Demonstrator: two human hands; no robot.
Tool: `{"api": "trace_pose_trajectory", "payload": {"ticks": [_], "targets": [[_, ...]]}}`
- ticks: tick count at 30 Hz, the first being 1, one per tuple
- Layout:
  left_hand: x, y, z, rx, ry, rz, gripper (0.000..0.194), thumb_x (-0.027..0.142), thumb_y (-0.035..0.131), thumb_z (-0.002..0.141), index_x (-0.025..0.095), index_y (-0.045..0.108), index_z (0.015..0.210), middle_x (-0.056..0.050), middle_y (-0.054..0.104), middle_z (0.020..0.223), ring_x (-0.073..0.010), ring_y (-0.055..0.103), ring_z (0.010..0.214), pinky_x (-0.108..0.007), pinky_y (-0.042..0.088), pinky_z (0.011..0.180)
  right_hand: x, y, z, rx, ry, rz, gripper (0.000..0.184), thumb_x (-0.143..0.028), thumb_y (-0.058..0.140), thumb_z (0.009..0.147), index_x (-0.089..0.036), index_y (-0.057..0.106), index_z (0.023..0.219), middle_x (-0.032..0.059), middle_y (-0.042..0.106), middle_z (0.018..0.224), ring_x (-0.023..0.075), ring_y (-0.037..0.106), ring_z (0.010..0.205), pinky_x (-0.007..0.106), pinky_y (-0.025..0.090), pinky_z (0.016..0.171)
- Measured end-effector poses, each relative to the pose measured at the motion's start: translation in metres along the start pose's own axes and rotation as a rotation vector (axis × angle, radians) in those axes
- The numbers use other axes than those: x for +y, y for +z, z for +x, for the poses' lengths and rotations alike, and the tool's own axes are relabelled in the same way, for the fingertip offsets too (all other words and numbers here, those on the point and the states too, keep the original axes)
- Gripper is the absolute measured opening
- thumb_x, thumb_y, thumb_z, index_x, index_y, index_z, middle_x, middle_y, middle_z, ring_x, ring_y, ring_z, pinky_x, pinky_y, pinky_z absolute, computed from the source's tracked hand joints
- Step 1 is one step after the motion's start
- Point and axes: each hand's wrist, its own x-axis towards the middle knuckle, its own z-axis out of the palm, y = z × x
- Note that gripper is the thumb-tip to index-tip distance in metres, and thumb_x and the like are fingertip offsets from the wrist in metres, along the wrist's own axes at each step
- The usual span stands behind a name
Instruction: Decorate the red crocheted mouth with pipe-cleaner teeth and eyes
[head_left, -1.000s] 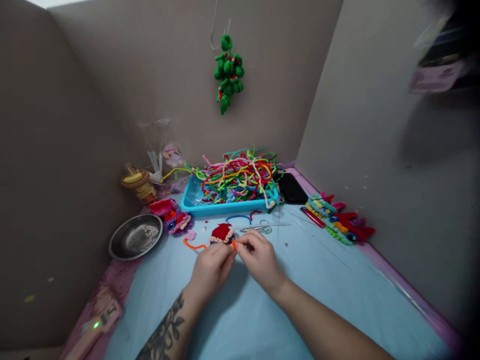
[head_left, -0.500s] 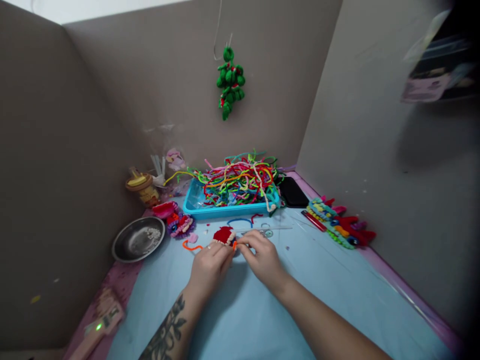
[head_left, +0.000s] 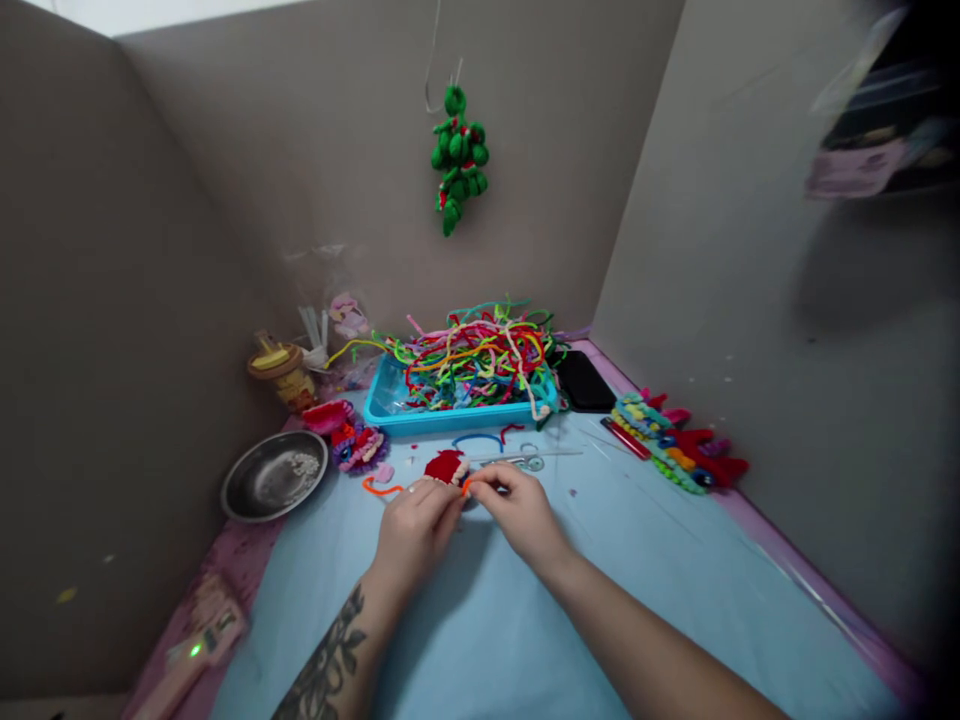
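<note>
My left hand (head_left: 415,528) and my right hand (head_left: 516,512) meet over the light blue table (head_left: 525,620), fingers pinched together. Between the fingertips is an orange pipe cleaner (head_left: 384,489), whose free end trails left across the table. It joins a small red fuzzy piece with a cream edge (head_left: 445,466) that sits just beyond my left fingers. Both hands are closed in a pinch on the orange pipe cleaner.
A blue tray (head_left: 450,412) heaped with coloured pipe cleaners stands behind. Scissors (head_left: 517,460) lie by my right hand. A metal bowl (head_left: 273,474) and a finished fuzzy figure (head_left: 352,440) are at left, more figures (head_left: 679,448) and a black phone (head_left: 585,380) at right. A green ornament (head_left: 457,155) hangs on the wall.
My hands stay pinched on the orange pipe cleaner with only small finger shifts. The view has wobbled slightly.
</note>
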Motion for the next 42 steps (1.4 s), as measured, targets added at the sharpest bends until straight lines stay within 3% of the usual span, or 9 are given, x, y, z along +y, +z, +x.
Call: {"api": "trace_pose_trajectory", "payload": {"ticks": [6, 16, 19, 24, 27, 29, 32, 35, 42], "targets": [[-0.004, -0.001, 0.002, -0.047, -0.074, -0.175, 0.012, 0.017, 0.049, 0.085, 0.018, 0.061, 0.089, -0.006, 0.065, 0.081, -0.0160, 0.060, 0.076, -0.028, 0.048, 0.068, 0.000, 0.001, 0.001, -0.115, 0.007, 0.146, 0.007, -0.022, 0.060, 0.074, -0.017, 0.061, 0.070, 0.0014, 0.063, 0.075, 0.0144, 0.058, 0.073, 0.027, 0.046, 0.070], [-0.004, -0.004, 0.002, -0.008, -0.044, -0.103, 0.010, 0.019, 0.051, 0.085, 0.018, 0.061, 0.085, -0.005, 0.065, 0.075, -0.0155, 0.059, 0.071, -0.028, 0.046, 0.066, -0.010, -0.002, -0.001, -0.060, -0.123, -0.045, 0.011, -0.018, 0.054, 0.076, -0.019, 0.059, 0.066, 0.0020, 0.059, 0.073, 0.0146, 0.054, 0.071, 0.026, 0.043, 0.064], [-0.003, -0.005, 0.002, -0.012, 0.006, -0.079, 0.012, 0.018, 0.049, 0.086, 0.017, 0.060, 0.085, -0.005, 0.064, 0.075, -0.0156, 0.058, 0.072, -0.028, 0.046, 0.066, -0.008, 0.001, -0.001, -0.140, 0.021, 0.138, 0.011, -0.023, 0.056, 0.073, -0.019, 0.055, 0.063, -0.0009, 0.054, 0.065, 0.0127, 0.050, 0.063, 0.024, 0.040, 0.057], [-0.001, -0.006, 0.001, 0.013, 0.127, 0.027, 0.016, 0.014, 0.048, 0.086, 0.019, 0.063, 0.089, -0.006, 0.066, 0.082, -0.0164, 0.059, 0.077, -0.029, 0.045, 0.070, 0.000, -0.001, 0.000, -0.337, 0.496, 0.562, 0.021, -0.030, 0.066, 0.062, -0.018, 0.049, 0.060, -0.0068, 0.039, 0.050, 0.0056, 0.028, 0.043, 0.019, 0.016, 0.040], [0.000, -0.005, 0.001, 0.029, 0.140, 0.073, 0.017, 0.015, 0.048, 0.087, 0.020, 0.064, 0.089, -0.005, 0.067, 0.079, -0.0160, 0.059, 0.075, -0.029, 0.045, 0.070, 0.002, -0.002, 0.002, -0.354, 0.603, 0.607, 0.023, -0.031, 0.068, 0.060, -0.017, 0.050, 0.061, -0.0065, 0.040, 0.049, 0.0055, 0.028, 0.043, 0.018, 0.013, 0.039], [0.000, -0.003, 0.001, 0.044, 0.106, 0.101, 0.015, 0.016, 0.049, 0.087, 0.019, 0.064, 0.087, -0.005, 0.067, 0.077, -0.0156, 0.060, 0.073, -0.028, 0.045, 0.069, 0.001, -0.002, 0.003, -0.275, 0.503, 0.494, 0.020, -0.031, 0.066, 0.063, -0.017, 0.051, 0.060, -0.0059, 0.041, 0.049, 0.0062, 0.031, 0.043, 0.018, 0.019, 0.039], [0.000, -0.001, 0.001, 0.074, 0.065, 0.160, 0.013, 0.019, 0.051, 0.086, 0.018, 0.064, 0.083, -0.004, 0.066, 0.074, -0.0156, 0.060, 0.071, -0.028, 0.045, 0.067, -0.002, 0.000, 0.002, -0.064, 0.152, 0.149, 0.009, -0.024, 0.062, 0.068, -0.017, 0.060, 0.062, -0.0010, 0.055, 0.061, 0.0107, 0.046, 0.054, 0.022, 0.037, 0.050], [0.000, -0.001, 0.001, 0.077, 0.081, 0.203, 0.014, 0.020, 0.051, 0.086, 0.018, 0.064, 0.081, -0.004, 0.066, 0.072, -0.0157, 0.061, 0.070, -0.027, 0.045, 0.066, -0.003, 0.001, -0.001, 0.018, -0.092, -0.136, 0.011, -0.018, 0.058, 0.072, -0.019, 0.066, 0.066, 0.0019, 0.061, 0.070, 0.0144, 0.054, 0.065, 0.026, 0.042, 0.061], [-0.001, -0.003, 0.002, 0.039, 0.142, 0.253, 0.020, 0.021, 0.046, 0.089, 0.019, 0.066, 0.085, -0.004, 0.067, 0.075, -0.0153, 0.058, 0.069, -0.027, 0.041, 0.064, -0.001, 0.001, -0.004, -0.052, -0.105, -0.180, 0.014, -0.015, 0.058, 0.073, -0.019, 0.068, 0.064, 0.0009, 0.062, 0.065, 0.0147, 0.057, 0.065, 0.025, 0.044, 0.062]]}}
